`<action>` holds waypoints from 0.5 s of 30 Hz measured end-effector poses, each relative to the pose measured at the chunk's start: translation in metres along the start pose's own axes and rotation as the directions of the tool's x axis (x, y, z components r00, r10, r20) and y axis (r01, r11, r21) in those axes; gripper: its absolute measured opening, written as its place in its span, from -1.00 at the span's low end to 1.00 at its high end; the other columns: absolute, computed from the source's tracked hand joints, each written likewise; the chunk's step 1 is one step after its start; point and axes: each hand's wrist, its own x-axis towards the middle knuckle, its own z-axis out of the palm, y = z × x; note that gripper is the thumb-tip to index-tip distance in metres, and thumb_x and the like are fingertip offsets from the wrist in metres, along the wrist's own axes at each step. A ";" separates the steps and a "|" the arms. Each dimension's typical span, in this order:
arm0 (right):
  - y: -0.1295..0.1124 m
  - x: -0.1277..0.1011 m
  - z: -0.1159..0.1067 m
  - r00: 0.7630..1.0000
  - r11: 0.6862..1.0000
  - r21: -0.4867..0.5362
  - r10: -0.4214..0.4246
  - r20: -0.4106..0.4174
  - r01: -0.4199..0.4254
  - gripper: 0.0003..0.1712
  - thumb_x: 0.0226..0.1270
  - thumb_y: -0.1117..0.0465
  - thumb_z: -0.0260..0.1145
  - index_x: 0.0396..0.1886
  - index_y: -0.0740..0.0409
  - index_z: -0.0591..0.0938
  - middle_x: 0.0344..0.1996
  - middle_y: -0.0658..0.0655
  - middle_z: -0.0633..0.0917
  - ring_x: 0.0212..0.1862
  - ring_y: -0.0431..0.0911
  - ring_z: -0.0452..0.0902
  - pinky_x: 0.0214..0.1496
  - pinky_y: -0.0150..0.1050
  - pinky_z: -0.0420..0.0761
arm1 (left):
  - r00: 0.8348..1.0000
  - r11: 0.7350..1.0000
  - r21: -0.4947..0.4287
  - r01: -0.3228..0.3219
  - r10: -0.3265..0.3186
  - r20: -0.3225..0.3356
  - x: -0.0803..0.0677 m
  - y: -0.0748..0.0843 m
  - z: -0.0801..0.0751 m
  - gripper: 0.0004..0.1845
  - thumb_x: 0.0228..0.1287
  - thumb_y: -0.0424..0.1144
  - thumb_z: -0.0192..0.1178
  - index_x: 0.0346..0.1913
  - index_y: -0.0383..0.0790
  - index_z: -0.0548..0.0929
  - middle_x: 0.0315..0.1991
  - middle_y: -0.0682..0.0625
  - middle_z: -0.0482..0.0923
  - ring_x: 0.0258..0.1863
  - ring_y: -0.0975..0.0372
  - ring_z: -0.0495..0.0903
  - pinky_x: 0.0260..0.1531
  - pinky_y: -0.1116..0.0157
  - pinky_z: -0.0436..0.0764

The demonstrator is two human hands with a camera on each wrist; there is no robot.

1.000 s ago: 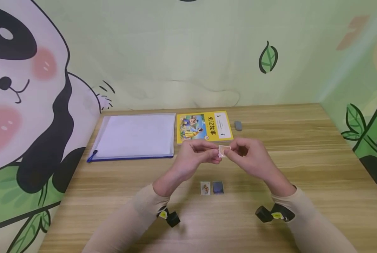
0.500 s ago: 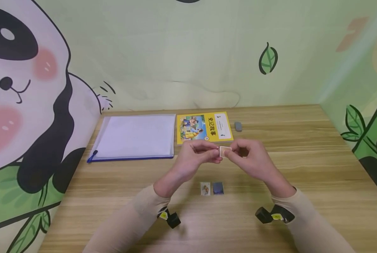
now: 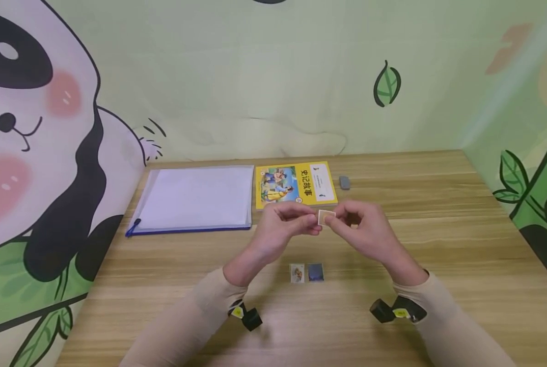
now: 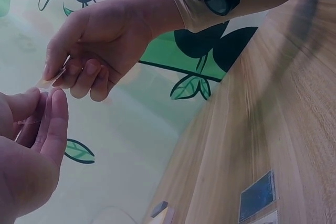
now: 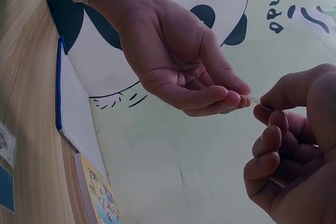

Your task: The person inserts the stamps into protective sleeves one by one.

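Both hands are raised above the wooden table [image 3: 438,244] and meet at a small tan card [image 3: 326,217]. My left hand [image 3: 316,226] pinches its left edge. My right hand [image 3: 334,220] pinches its right side between thumb and forefinger. In the right wrist view the card shows only as a thin clear edge [image 5: 253,99] between the left hand [image 5: 239,98] and the right hand [image 5: 265,109]. The left wrist view shows the right hand [image 4: 52,74] pinching the card [image 4: 48,81] just above the left hand [image 4: 44,98]. Two small picture cards, one pale [image 3: 297,273] and one dark blue [image 3: 316,272], lie on the table below the hands.
A yellow picture book [image 3: 295,184] lies behind the hands, with a clear zip folder [image 3: 195,198] holding white paper to its left. A small grey eraser [image 3: 344,182] sits right of the book. Painted walls close the table at the back and both sides.
The small card has turned between the fingertips, so its tan face shows more than before. Both hands have stayed in almost the same place.
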 end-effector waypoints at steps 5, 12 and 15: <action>0.001 0.000 0.001 0.996 0.996 -0.034 -0.084 -0.027 0.083 -0.82 0.25 0.32 0.38 -0.53 0.09 0.61 -0.63 -0.05 0.52 -0.55 -0.20 0.36 -0.57 -0.43 0.39 | 1.000 0.999 0.030 0.023 -0.023 -0.009 0.000 0.002 0.001 -0.80 0.26 -0.57 0.19 -0.09 -0.66 0.57 -0.35 -0.03 0.74 -0.40 0.20 0.74 -0.21 0.18 0.77; 0.003 0.001 0.003 0.993 0.992 -0.059 -0.111 -0.039 0.109 -0.81 0.23 0.33 0.38 -0.54 0.07 0.60 -0.64 -0.06 0.50 -0.56 -0.21 0.35 -0.57 -0.44 0.37 | 0.999 0.997 0.070 0.026 -0.024 -0.028 0.000 0.001 0.000 -0.77 0.25 -0.57 0.20 -0.08 -0.69 0.56 -0.34 -0.13 0.74 -0.43 0.17 0.74 -0.23 0.12 0.77; 0.004 0.001 0.004 0.994 0.992 -0.070 -0.106 -0.040 0.103 -0.82 0.23 0.33 0.38 -0.54 0.07 0.61 -0.64 -0.06 0.50 -0.56 -0.20 0.36 -0.58 -0.44 0.36 | 0.999 0.992 0.121 0.020 -0.015 -0.038 0.000 0.001 0.000 -0.77 0.25 -0.55 0.22 -0.06 -0.64 0.59 -0.30 -0.23 0.73 -0.43 0.17 0.74 -0.24 0.10 0.77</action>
